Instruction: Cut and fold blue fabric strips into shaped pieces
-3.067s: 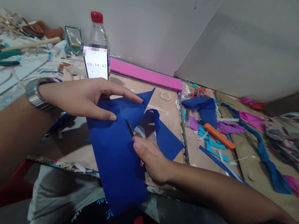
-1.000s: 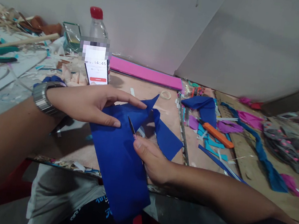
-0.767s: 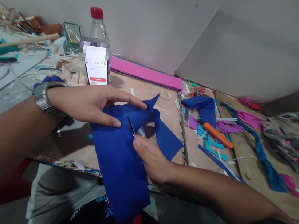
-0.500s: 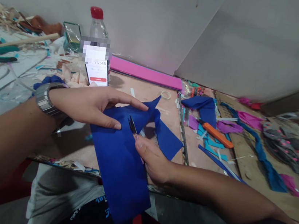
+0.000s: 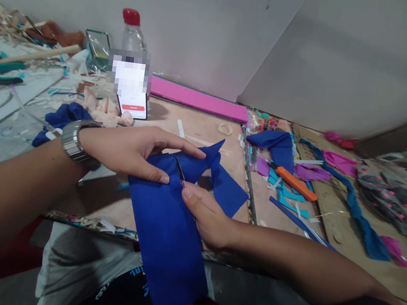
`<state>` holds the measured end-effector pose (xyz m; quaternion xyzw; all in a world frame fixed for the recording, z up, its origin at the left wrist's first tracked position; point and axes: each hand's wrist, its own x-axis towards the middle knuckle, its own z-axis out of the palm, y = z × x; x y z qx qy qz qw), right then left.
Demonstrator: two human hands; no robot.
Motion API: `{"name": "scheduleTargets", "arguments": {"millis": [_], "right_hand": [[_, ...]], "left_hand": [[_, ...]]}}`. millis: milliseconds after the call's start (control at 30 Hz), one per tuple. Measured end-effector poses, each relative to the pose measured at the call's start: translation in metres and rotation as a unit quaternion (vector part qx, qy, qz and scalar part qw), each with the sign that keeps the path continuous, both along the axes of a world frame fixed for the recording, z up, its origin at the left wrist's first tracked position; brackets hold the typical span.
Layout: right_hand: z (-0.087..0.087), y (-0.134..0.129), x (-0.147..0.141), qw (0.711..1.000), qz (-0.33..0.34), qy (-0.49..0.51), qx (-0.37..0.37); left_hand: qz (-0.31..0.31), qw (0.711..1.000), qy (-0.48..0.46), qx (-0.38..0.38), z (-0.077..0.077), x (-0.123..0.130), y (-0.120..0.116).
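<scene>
A long strip of blue cloth [image 5: 172, 248] lies over the table's front edge and hangs down toward my lap. My left hand [image 5: 132, 150], with a metal watch [image 5: 77, 141] on the wrist, holds its upper part; the thumb presses on top and the index finger reaches along the far edge. Closed round small scissors [image 5: 180, 172], my right hand [image 5: 205, 210] keeps the dark blades together over the cloth, pointing up and left. The handles are hidden in my palm. To the right, a narrower blue flap [image 5: 230, 191] spreads from the cloth's pointed top corner.
Behind my hands a lit phone [image 5: 133, 101] leans on a red-capped bottle [image 5: 132, 25]. A pink strip [image 5: 199, 99] lies along the wall. An orange cutter [image 5: 293, 182] rests among scraps at right. Green-handled pliers [image 5: 0, 73] lie at far left.
The scissor blades, slightly apart before, are now together. My left hand has shifted a little right and down with the cloth, uncovering more of the blue bunched fabric behind the wrist.
</scene>
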<state>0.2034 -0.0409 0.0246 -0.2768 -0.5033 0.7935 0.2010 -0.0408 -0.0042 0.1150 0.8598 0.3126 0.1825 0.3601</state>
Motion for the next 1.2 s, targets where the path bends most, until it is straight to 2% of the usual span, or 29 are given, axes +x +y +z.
{"name": "scheduleTargets", "arguments": {"millis": [100,333,567,700,867,967,1100,1200], "right_hand": [[-0.001,0.0,0.0,1.0,-0.003,-0.003,0.014],[-0.003,-0.003,-0.001,1.0,-0.012,0.014,-0.011],[0.001,0.0,-0.002,1.0,-0.011,-0.011,0.026],[0.0,0.0,-0.001,1.0,-0.003,-0.005,0.019],[-0.003,-0.001,0.003,1.0,0.019,0.002,0.018],[0.002,0.002,0.003,0.997,0.044,-0.017,0.056],[0.022,0.006,0.006,0.983,0.068,-0.071,0.154],[0.05,0.015,0.02,0.979,0.11,-0.088,0.147]], "left_hand": [[0.002,1.0,-0.006,-0.011,0.0,0.0,0.0],[-0.003,1.0,-0.003,-0.009,-0.002,0.003,-0.001],[-0.013,1.0,0.013,-0.013,-0.002,0.004,-0.002],[-0.001,1.0,-0.005,-0.017,-0.002,0.001,-0.001],[0.06,0.998,-0.011,-0.008,-0.001,-0.012,0.003],[0.116,0.993,-0.032,0.004,-0.001,-0.018,0.005],[0.182,0.978,-0.092,-0.042,0.003,-0.024,0.006],[0.264,0.954,-0.124,-0.065,0.011,-0.028,0.005]]}}
